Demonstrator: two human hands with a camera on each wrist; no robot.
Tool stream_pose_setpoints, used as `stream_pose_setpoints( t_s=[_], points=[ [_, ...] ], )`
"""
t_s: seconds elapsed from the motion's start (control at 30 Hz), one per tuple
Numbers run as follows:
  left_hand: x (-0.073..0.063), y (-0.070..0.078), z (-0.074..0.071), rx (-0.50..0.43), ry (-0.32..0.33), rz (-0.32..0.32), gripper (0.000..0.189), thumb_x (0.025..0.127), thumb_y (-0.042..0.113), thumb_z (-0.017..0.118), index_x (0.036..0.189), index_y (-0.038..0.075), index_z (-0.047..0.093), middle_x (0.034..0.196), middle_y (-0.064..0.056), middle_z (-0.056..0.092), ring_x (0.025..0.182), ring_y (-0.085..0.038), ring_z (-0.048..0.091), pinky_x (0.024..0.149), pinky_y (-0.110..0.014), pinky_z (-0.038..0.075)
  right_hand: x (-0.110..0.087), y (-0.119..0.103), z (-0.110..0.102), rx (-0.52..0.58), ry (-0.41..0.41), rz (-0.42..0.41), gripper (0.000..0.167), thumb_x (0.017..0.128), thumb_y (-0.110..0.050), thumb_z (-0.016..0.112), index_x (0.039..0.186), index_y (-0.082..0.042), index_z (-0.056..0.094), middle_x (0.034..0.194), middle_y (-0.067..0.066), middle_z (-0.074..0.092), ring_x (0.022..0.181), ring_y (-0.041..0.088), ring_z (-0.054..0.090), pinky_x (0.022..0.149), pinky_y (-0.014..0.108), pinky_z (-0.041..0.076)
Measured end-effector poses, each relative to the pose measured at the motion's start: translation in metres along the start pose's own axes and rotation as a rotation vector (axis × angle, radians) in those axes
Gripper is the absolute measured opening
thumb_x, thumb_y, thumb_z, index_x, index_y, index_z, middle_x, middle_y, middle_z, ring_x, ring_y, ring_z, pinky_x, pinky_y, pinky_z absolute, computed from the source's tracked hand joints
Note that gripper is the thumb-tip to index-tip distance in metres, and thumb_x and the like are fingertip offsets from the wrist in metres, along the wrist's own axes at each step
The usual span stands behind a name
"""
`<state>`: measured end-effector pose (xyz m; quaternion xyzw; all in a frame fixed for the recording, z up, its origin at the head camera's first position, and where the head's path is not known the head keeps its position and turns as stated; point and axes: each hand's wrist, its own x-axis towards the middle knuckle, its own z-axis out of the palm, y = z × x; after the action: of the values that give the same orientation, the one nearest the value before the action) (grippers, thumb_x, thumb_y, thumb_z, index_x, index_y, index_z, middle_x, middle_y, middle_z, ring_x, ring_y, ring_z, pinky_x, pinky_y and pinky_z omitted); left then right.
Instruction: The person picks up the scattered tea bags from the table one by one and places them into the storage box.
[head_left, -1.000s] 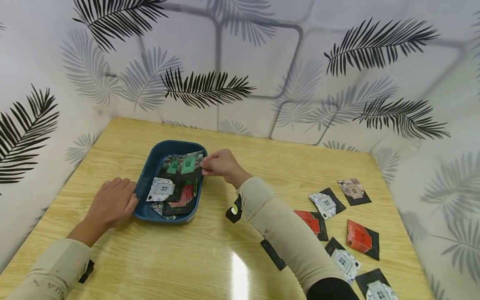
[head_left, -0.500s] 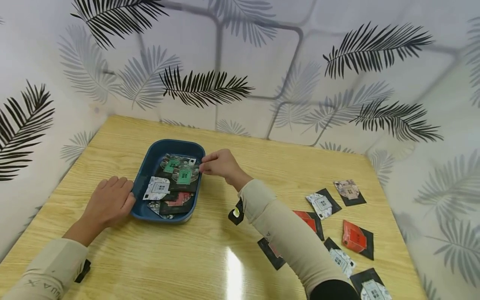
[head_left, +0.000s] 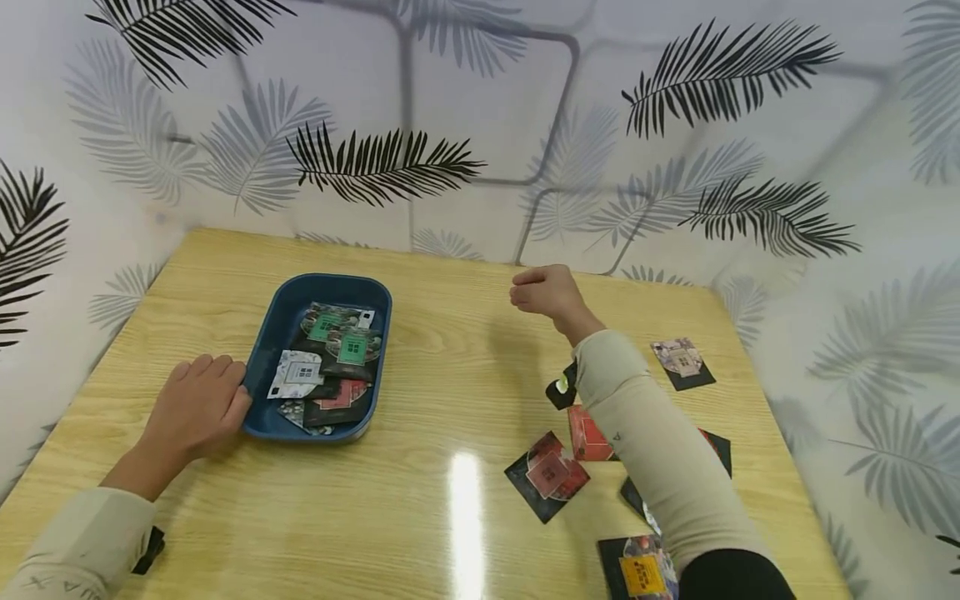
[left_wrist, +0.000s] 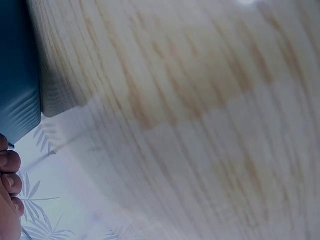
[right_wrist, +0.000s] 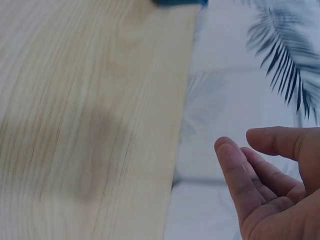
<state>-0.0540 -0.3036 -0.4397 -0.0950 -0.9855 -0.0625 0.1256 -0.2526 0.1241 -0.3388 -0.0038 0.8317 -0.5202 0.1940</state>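
The tub [head_left: 333, 289] was touched by the left hand [head_left: 193, 406], seemingly for steadiness, its grip unclear; the right hand [head_left: 551, 293] was held empty, thumb parted.

On my wood-grained table [head_left: 438, 392]: one blue bin [head_left: 281, 321], left of centre; several flat printed packets [head_left: 547, 473], lower right.

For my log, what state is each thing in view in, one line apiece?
Blue bin: upright, open-topped, holding packets
Packets in the bin: overlapping, labels up
Dark red packet: lying, label up
Pink packet: lying apart, label up
Yellow-label packet: lying, partly hidden
Other loose packets: partly hidden by right sleeve
Left hand: against the bin; grip unclear
Right hand: empty, raised
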Motion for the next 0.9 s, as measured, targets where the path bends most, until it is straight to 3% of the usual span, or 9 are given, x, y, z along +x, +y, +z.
stream_pose_setpoints(
  t_s=[0.27,0.37,0.47,0.6,0.73,0.9],
  points=[
    [-0.002,-0.001,-0.001,0.005,0.026,0.014,0.014,0.088,0.014,0.047,0.075,0.01,0.044,0.072,-0.004,0.042,0.069,-0.023,0.039,0.065,-0.035,0.025,-0.005,0.057,-0.079,-0.276,0.193,0.041,0.04,0.095,-0.012,0.057,0.13,0.006,0.059,0.13,0.028,0.062,0.112,0.036,0.066,0.091,0.034,0.057],
    [-0.002,0.0,0.0,0.0,0.028,0.014,0.015,0.088,0.014,0.047,0.074,0.01,0.043,0.071,-0.004,0.042,0.068,-0.023,0.039,0.065,-0.035,0.025,-0.014,0.079,-0.104,-0.383,0.256,0.064,0.039,0.096,-0.016,0.056,0.129,0.005,0.061,0.127,0.028,0.064,0.107,0.037,0.067,0.088,0.04,0.056],
    [-0.003,0.001,0.001,-0.001,0.029,0.01,0.015,0.088,0.014,0.047,0.073,0.011,0.042,0.071,-0.003,0.041,0.068,-0.022,0.037,0.065,-0.034,0.024,-0.022,0.096,-0.127,-0.473,0.299,0.102,0.04,0.095,-0.017,0.057,0.129,0.005,0.061,0.129,0.029,0.062,0.114,0.043,0.061,0.094,0.051,0.052],
    [-0.002,0.001,0.002,0.001,0.038,0.014,0.016,0.088,0.014,0.047,0.073,0.011,0.042,0.071,-0.003,0.04,0.068,-0.022,0.036,0.065,-0.034,0.023,-0.03,0.112,-0.149,-0.571,0.36,0.124,0.039,0.095,-0.017,0.054,0.126,0.006,0.063,0.128,0.03,0.062,0.115,0.048,0.057,0.098,0.058,0.046],
    [-0.001,0.001,0.0,0.003,0.031,0.015,0.016,0.089,0.014,0.046,0.074,0.011,0.043,0.072,-0.003,0.041,0.069,-0.023,0.037,0.066,-0.035,0.024,-0.034,0.131,-0.165,-0.632,0.434,0.108,0.037,0.091,-0.014,0.053,0.117,0.009,0.067,0.118,0.031,0.066,0.091,0.044,0.064,0.084,0.055,0.051],
    [-0.002,0.001,0.0,0.008,0.028,0.021,0.016,0.089,0.014,0.046,0.073,0.011,0.042,0.072,-0.003,0.041,0.069,-0.023,0.037,0.066,-0.034,0.023,-0.039,0.157,-0.173,-0.667,0.447,0.131,0.04,0.091,-0.016,0.056,0.117,0.013,0.066,0.117,0.033,0.066,0.093,0.048,0.065,0.079,0.054,0.054]
  ],
)
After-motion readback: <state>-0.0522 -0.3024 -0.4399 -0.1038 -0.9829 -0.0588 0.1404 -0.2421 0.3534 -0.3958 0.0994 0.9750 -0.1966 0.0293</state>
